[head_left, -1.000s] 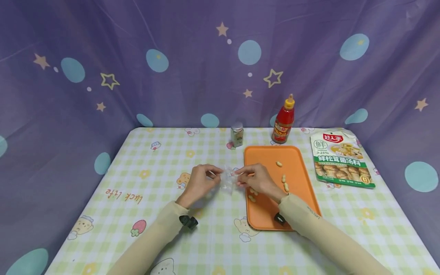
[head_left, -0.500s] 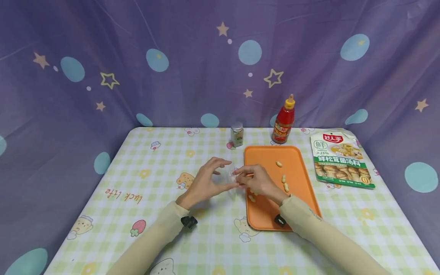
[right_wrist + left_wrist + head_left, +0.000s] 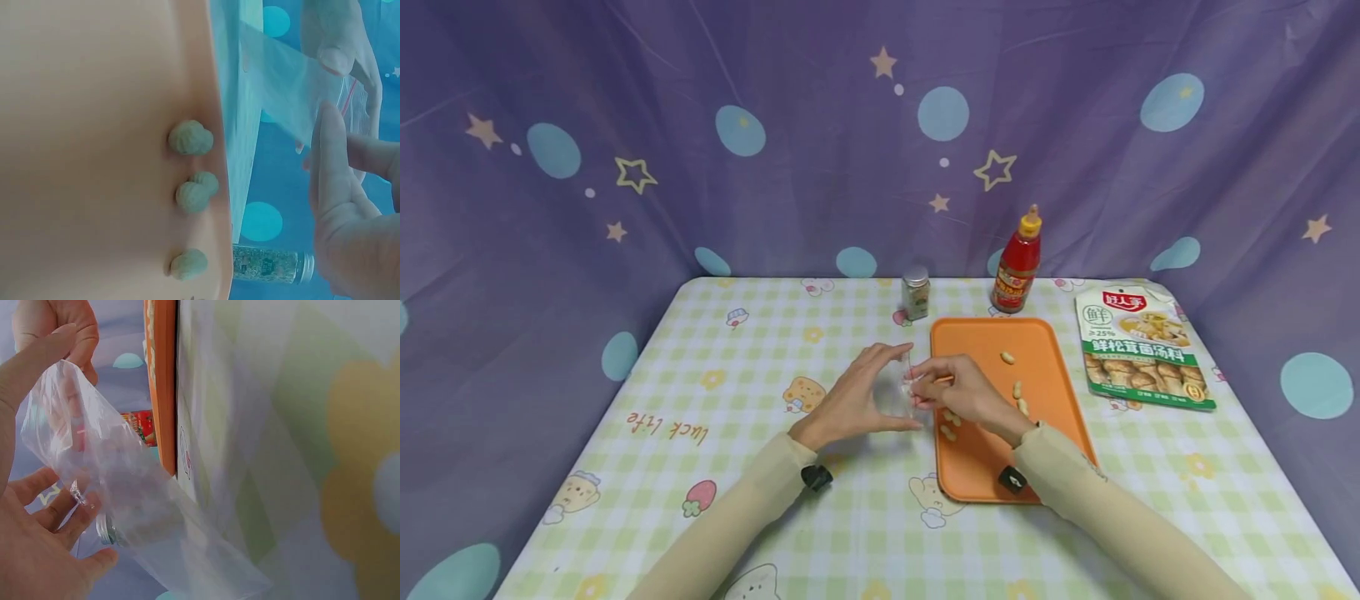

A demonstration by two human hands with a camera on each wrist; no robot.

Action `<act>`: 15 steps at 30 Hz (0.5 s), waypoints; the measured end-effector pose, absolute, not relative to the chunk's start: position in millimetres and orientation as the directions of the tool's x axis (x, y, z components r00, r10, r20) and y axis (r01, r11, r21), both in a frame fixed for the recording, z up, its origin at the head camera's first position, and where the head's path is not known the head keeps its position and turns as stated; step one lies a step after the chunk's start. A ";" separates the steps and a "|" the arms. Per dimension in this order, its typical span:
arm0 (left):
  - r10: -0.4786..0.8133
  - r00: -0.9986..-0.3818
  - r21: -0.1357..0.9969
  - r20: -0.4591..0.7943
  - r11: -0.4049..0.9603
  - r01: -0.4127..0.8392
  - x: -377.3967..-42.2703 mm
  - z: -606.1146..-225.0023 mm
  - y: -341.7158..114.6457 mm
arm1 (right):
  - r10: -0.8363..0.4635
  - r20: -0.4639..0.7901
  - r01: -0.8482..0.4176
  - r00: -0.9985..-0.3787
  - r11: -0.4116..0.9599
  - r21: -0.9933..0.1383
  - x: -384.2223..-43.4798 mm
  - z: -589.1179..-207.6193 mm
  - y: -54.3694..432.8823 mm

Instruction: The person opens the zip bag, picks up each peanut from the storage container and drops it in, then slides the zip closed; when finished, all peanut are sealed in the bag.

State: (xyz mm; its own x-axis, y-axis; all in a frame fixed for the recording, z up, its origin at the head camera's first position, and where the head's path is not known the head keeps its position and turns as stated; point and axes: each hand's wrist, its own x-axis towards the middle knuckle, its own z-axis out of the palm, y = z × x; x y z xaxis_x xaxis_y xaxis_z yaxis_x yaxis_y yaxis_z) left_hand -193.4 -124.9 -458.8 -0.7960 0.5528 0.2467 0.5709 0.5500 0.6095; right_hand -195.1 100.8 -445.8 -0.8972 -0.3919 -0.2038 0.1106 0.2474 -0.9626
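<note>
A clear zip bag hangs upright between the two hands; it looks flat, and a red line runs along its mouth in the right wrist view. My right hand pinches the bag near its top between thumb and fingers, over the left edge of the orange tray. On the bag's other side, my left hand is spread wide, thumb and fingers at opposite ends of the mouth. Several unshelled peanuts lie on the tray, a few close to its left edge and others farther right.
Behind the hands stands a small spice jar with a metal lid. A red sauce bottle with a yellow cap is at the tray's back edge. To the right lies a green and white food pouch with mushrooms printed on it.
My left hand has let go its pinch on the bag and spread its thumb and fingers apart along the mouth. The right hand has kept hold, nearly in place.
</note>
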 end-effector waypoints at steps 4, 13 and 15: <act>0.547 -0.792 0.568 0.271 0.573 0.591 -194.1 -459.2 -124.8 | -0.380 -0.198 0.093 -0.903 0.277 -0.956 -194.7 -445.6 101.7; 0.522 -0.800 0.507 0.297 0.623 0.595 -193.4 -458.7 -124.9 | -0.359 -0.133 0.006 -0.924 0.334 -0.942 -192.5 -445.5 103.5; 0.519 -0.800 0.488 0.302 0.637 0.597 -193.7 -458.7 -124.3 | -0.348 -0.108 -0.023 -0.931 0.352 -0.936 -191.9 -445.8 104.2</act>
